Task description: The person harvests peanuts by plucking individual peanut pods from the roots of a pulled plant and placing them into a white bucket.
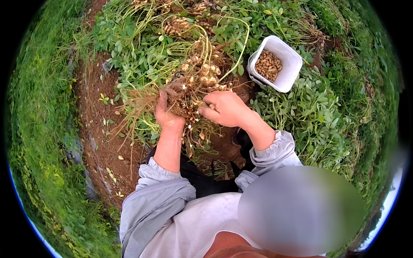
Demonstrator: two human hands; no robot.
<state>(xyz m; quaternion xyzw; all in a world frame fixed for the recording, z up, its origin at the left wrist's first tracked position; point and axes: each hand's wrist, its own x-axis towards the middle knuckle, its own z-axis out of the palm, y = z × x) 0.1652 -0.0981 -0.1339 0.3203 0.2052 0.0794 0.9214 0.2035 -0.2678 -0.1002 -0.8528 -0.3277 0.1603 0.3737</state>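
My left hand [168, 113] grips a bunch of uprooted peanut plants by the roots [180, 106], with thin brown roots fanning out to its left. Peanut pods [209, 74] hang among the roots and stems just beyond my hands. At the right side of the bunch is my right hand [226, 109], its thumb and forefinger closed around a pale peanut pod [212, 106]. To the upper right, a white square plastic bucket [292, 64] stands tilted, with loose picked peanuts [268, 65] at its bottom.
More pulled peanut plants with pods [176, 26] lie in front of me. Leafy peanut plants [309, 116] spread below the bucket on the right. A strip of bare brown soil [96, 129] with scattered leaves runs along the left, beside green grass [42, 129]. Dark plastic film [75, 150] shows there.
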